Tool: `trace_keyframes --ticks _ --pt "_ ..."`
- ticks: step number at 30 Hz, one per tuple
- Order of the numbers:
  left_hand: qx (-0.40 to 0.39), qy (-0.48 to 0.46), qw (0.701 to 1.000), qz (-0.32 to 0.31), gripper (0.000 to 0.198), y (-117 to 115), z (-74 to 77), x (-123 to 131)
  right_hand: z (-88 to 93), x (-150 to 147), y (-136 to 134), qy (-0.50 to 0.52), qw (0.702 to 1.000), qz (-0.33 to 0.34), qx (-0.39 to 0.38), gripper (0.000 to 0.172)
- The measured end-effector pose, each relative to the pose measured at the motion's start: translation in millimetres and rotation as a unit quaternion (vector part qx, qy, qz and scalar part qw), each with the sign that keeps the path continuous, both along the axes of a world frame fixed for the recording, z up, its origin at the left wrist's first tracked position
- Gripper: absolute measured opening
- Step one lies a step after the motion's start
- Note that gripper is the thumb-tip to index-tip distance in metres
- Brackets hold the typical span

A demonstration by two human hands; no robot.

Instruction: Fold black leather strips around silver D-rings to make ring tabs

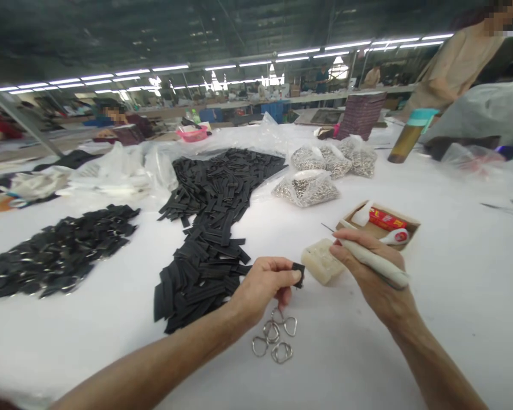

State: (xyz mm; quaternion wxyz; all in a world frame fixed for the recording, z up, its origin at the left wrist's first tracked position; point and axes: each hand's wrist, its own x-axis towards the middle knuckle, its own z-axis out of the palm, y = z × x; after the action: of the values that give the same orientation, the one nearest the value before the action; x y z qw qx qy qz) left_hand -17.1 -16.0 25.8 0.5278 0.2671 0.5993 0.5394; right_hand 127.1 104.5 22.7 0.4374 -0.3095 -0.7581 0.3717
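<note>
My left hand [267, 285] is closed, pinching a short piece of black strap [298, 275] between thumb and fingers. In my right hand [371, 267] is an awl-like tool with a thick white handle [374, 262]. Its thin dark tip points left, above a pale yellowish block [322, 261] on the table. Just below my left hand lie several metal D-rings [282, 353]. A long heap of cut black strap pieces [200, 285] spreads to the left of that hand. Farther left is a pile of black strap pieces with metal rings on them [64, 247].
Behind my right hand stands an open cardboard box [412, 233] holding a red packet and white items. Clear bags of metal rings [310, 191] and a bottle with a turquoise lid [410, 136] are farther back. A person [457, 62] stands at far right.
</note>
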Motion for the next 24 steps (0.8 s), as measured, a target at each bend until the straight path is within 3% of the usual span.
trace_keyframes --ticks 4,8,11,14,16,17,18,20,21,24 --pt "0.007 0.09 0.994 0.062 0.018 -29 22.1 -36 -2.9 2 -1 -0.033 0.998 -0.016 0.052 0.023" --pt "-0.025 0.228 0.951 0.207 0.022 -72 37.9 -95 -2.7 2 -5 -0.046 0.993 0.002 0.106 0.02" --pt "-0.051 0.364 0.879 0.305 0.041 -98 38.5 -142 -1.1 2 -10 -0.057 0.989 0.017 0.134 0.019" --pt "-0.144 0.523 0.761 0.356 0.063 -112 33.5 -163 -0.6 2 -12 -0.065 0.987 0.017 0.148 0.019" --pt "-0.172 0.611 0.703 0.32 0.053 -112 29.4 -155 -2.4 2 -13 -0.067 0.986 0.019 0.151 0.018" --pt "-0.161 0.635 0.703 0.277 0.04 -110 27.2 -145 -4.2 2 -13 -0.07 0.986 0.025 0.151 0.017" --pt "-0.139 0.643 0.721 0.217 0.025 -107 24.8 -131 -6.5 2 -13 -0.074 0.985 0.033 0.15 0.017" --pt "-0.088 0.633 0.767 0.048 0.017 -98 19.7 -100 -11.3 1 -13 -0.092 0.983 0.052 0.147 0.017" --pt "-0.065 0.641 0.764 -0.028 0.018 -93 17.2 -85 -13.3 1 -12 -0.104 0.982 0.062 0.145 0.016" --pt "-0.082 0.695 0.695 -0.166 0.03 -79 11.1 -56 -14.3 1 -11 -0.141 0.978 0.074 0.133 0.015"
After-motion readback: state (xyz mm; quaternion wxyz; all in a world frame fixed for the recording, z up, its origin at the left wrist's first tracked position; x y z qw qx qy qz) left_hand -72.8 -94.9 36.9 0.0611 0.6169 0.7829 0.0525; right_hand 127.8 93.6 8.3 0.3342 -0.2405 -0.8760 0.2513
